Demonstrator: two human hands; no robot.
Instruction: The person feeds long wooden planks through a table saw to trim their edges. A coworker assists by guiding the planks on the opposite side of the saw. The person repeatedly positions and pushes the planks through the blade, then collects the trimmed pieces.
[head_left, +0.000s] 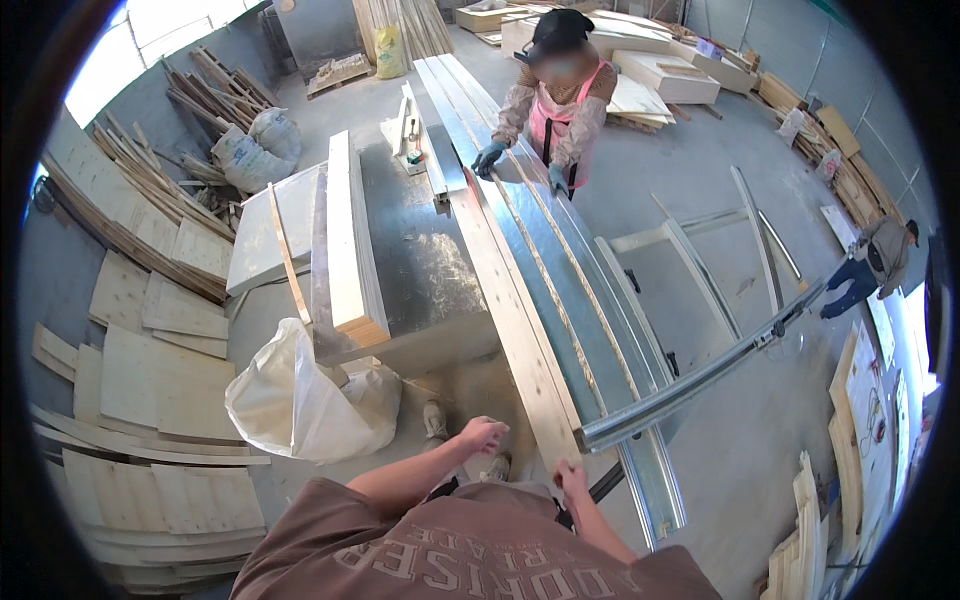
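A long pale wooden board (515, 330) runs along the left edge of a metal sliding saw table (545, 290). My right hand (572, 484) is closed at the near end of this board, with its fingertips on the wood. To the left of the board, apart from it, my left hand (484, 434) hangs in the air with its fingers loosely curled; nothing shows in it. Across the table, a co-worker in a pink apron (558, 115) has one gloved hand (488, 160) at the board's far end and the other by the table's right edge.
A metal rail (690, 385) crosses the table's near end toward the right. Stacked boards (352, 245) lie on a dark bench at left, behind a white sack (310, 400). A metal frame (690, 270) stands right of the table. Another person (880, 260) is at far right.
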